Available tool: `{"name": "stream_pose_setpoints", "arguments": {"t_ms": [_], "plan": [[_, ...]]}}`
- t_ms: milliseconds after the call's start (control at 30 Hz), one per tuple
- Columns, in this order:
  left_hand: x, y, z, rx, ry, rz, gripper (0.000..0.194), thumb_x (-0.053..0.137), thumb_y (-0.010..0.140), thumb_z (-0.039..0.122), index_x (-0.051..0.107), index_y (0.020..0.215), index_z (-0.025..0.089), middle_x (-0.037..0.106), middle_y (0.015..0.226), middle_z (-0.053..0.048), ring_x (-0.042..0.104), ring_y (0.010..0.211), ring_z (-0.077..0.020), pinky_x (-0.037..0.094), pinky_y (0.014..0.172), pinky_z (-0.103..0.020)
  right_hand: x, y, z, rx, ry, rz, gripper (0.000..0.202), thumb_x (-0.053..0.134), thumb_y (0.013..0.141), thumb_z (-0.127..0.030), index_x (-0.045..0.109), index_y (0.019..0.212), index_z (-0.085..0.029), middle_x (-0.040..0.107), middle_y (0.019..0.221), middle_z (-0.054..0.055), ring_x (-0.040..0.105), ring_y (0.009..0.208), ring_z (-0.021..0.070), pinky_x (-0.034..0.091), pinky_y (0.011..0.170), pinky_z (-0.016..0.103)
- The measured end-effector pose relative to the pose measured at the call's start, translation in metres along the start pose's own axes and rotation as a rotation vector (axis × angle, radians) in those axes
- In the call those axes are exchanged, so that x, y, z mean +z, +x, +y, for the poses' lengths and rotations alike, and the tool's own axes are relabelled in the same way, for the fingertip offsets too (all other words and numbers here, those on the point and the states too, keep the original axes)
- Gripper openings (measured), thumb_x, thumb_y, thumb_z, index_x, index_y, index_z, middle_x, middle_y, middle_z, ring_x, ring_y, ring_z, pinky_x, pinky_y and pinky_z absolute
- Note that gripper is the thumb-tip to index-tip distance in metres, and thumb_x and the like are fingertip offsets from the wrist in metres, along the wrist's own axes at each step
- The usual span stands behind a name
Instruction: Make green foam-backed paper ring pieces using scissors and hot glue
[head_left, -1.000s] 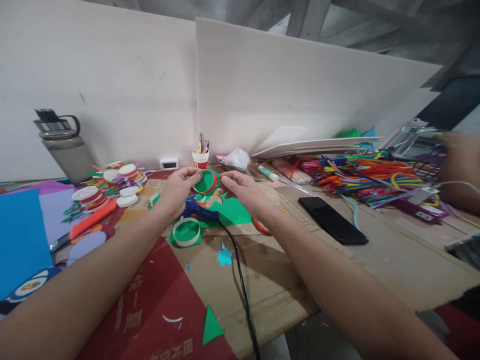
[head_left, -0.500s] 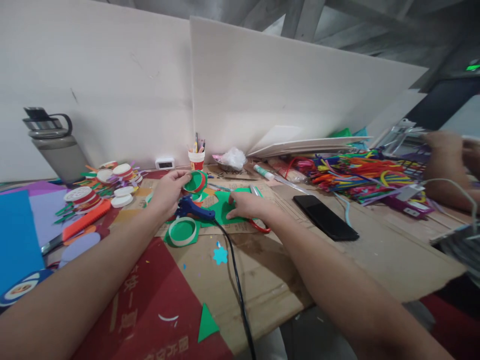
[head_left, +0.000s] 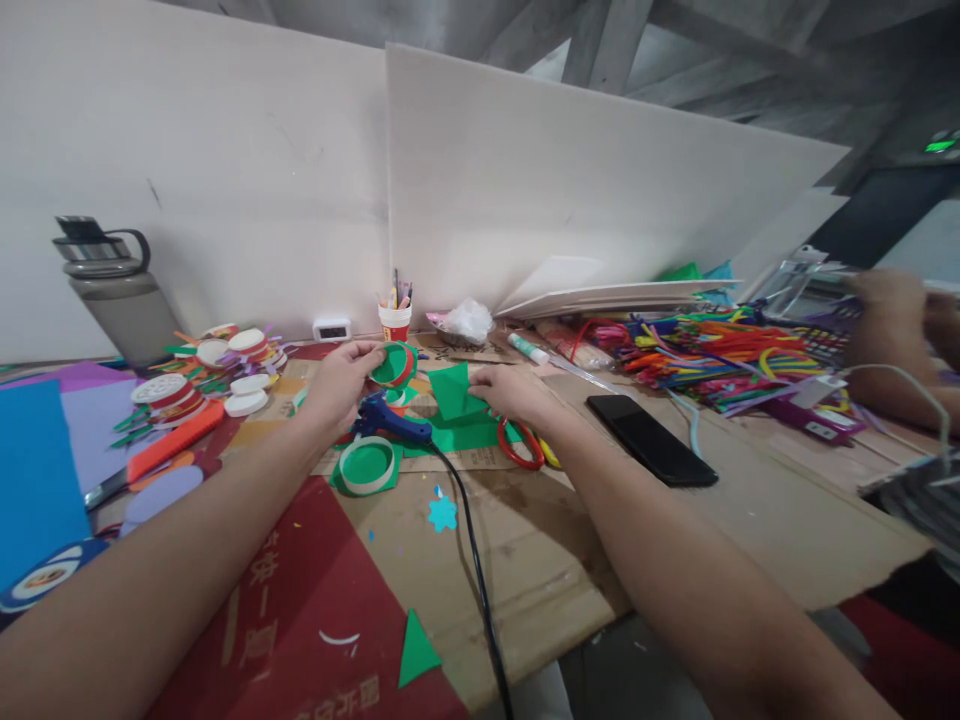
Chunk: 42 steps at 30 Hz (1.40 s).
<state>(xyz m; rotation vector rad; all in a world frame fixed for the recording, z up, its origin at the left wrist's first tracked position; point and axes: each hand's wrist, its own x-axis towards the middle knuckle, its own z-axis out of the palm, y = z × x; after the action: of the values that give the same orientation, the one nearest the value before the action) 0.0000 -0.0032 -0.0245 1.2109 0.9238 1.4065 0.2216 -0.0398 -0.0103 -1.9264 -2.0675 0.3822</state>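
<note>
My left hand [head_left: 343,382] pinches a short red and white paper ring with green sheet on it [head_left: 394,364], tilted above the table. In my right hand [head_left: 504,388] is a green paper piece [head_left: 452,391], gripped at its right edge. Beneath it lies more green sheet [head_left: 459,434], with red-handled scissors [head_left: 520,445] by my right wrist. A blue glue gun [head_left: 394,419] rests between my hands. Just below it a white ring on green sheet [head_left: 367,465] lies flat.
Grey bottle [head_left: 124,300] and paper-cup pieces [head_left: 171,398] stand at the left, near an orange cutter [head_left: 174,440]. A black phone [head_left: 649,438] and colourful pipe cleaners [head_left: 697,350] lie right. The glue gun's cord [head_left: 474,560] runs toward me. Another person's arm [head_left: 892,330] is at far right.
My right hand has taken hold of a green piece and raised it off the table, uncovering more of the scissors. My left hand still holds the ring.
</note>
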Motion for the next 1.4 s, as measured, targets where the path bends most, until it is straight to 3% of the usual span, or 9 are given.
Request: {"name": "stream_pose_setpoints", "arguments": {"t_ms": [267,467,667,967,1167,1400], "plan": [[-0.004,0.001,0.001,-0.016,0.09,0.058,0.019,0.072,0.071,0.029,0.066,0.081,0.015,0.062,0.071,-0.001,0.049,0.048,-0.0073,0.036,0.037,-0.017,0.004,0.004,0.006,-0.016,0.01,0.02,0.023,0.053,0.087,-0.022,0.063,0.066,-0.019,0.063,0.061,0.001,0.056,0.057,0.0136,0.034,0.054,0.024],[-0.009,0.006,0.003,-0.067,-0.086,0.214,0.005,0.064,0.077,0.018,0.06,0.079,0.015,0.06,0.068,-0.001,0.055,0.051,-0.0098,0.042,0.038,-0.018,0.012,0.012,0.015,-0.056,0.043,0.176,0.021,0.049,0.087,-0.018,0.07,0.084,-0.017,0.072,0.088,0.008,0.061,0.077,0.0168,0.037,0.064,0.024],[-0.018,0.013,0.002,-0.085,-0.253,0.267,0.009,0.066,0.073,0.009,0.06,0.076,0.014,0.063,0.07,-0.001,0.058,0.055,-0.0094,0.05,0.047,-0.02,0.017,0.017,0.008,-0.107,0.098,0.256,0.022,0.05,0.089,-0.019,0.071,0.093,-0.016,0.074,0.093,0.007,0.063,0.082,0.0159,0.039,0.069,0.023],[-0.022,0.015,0.012,0.03,-0.308,0.382,0.016,0.068,0.067,0.011,0.054,0.071,0.017,0.062,0.068,0.002,0.058,0.056,-0.0085,0.049,0.05,-0.019,0.028,0.05,-0.009,-0.22,0.067,0.24,0.022,0.051,0.086,-0.016,0.073,0.089,-0.016,0.075,0.091,0.007,0.063,0.082,0.0167,0.041,0.07,0.024],[-0.027,0.015,0.017,0.054,-0.306,0.494,0.017,0.067,0.067,0.015,0.053,0.076,0.02,0.061,0.071,0.003,0.058,0.058,-0.0087,0.047,0.05,-0.019,0.032,0.054,-0.022,-0.257,0.028,0.227,0.024,0.049,0.086,-0.016,0.073,0.089,-0.015,0.074,0.09,0.007,0.063,0.078,0.0167,0.039,0.068,0.025],[-0.024,0.014,0.016,0.025,-0.277,0.502,0.016,0.067,0.066,0.016,0.054,0.075,0.019,0.061,0.068,0.003,0.056,0.054,-0.0082,0.046,0.048,-0.019,0.038,0.058,-0.017,-0.262,-0.038,0.203,0.024,0.048,0.086,-0.015,0.072,0.089,-0.015,0.074,0.093,0.007,0.064,0.084,0.0174,0.04,0.072,0.024]]}}
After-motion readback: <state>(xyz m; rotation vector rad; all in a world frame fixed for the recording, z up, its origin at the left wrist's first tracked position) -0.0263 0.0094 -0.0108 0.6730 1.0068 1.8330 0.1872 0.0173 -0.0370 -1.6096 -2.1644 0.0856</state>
